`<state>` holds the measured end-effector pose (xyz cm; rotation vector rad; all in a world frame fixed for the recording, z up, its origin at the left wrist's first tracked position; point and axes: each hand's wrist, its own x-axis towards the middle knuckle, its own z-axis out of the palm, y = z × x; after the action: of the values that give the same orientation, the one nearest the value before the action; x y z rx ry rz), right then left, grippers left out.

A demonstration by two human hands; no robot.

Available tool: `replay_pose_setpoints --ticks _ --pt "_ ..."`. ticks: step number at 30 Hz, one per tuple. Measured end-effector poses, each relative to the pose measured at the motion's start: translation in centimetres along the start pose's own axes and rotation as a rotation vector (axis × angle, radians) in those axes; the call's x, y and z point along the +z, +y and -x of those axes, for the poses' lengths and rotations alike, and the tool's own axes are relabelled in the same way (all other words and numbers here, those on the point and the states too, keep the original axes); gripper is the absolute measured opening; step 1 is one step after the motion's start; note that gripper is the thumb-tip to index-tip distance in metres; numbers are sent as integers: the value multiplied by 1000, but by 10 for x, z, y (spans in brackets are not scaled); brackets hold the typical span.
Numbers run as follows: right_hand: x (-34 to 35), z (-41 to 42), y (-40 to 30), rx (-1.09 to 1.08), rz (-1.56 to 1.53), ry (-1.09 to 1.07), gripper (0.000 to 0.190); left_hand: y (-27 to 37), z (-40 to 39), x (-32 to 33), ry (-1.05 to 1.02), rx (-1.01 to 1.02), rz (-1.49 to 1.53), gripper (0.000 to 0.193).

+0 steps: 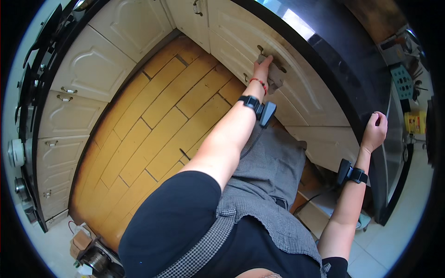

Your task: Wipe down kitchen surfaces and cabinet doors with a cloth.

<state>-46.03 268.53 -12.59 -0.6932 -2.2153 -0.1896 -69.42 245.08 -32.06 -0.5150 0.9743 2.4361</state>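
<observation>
My left hand [263,66], with a red beaded bracelet at the wrist, holds a grey-brown cloth [276,78] against a cream cabinet front [295,83]. Cloth and hand cover the middle of a bronze-coloured pull handle [260,49], whose two ends stick out on either side. Far to the right, my right hand [374,133] rests at the black countertop's edge [359,128], beside the steel sink [396,139]. Its fingers are curled in, and I see nothing in them. Each forearm wears a strapped black device [267,113].
Yellow-brown floor tiles [156,114] lie between two cabinet rows. Cream doors with handles [94,62] line the left, below a counter with pots [16,153]. A box and metal pot [97,259] stand lower left. A teal utensil holder [402,81] and yellow package [415,122] are near the sink.
</observation>
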Motion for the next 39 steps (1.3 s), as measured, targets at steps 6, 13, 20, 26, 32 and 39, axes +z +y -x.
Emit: replay_pose_setpoints --ticks 6,13,20,26,32,39 --pt "4 -2 -7 -20 -9 7 15 -3 -50 -14 183 126 -571 58" --pt "3 2 -5 6 -19 -13 14 -4 -43 -33 119 124 -510 48" --pt "5 1 2 -17 -40 -2 13 8 4 -65 30 52 -361 35" --pt "6 0 11 -5 -25 -12 15 29 65 -98 6 28 -246 27" --pt "14 0 20 10 -4 -35 18 40 93 -118 -14 37 -295 26" --pt "14 4 18 62 -20 -15 19 46 103 -120 15 29 -323 29"
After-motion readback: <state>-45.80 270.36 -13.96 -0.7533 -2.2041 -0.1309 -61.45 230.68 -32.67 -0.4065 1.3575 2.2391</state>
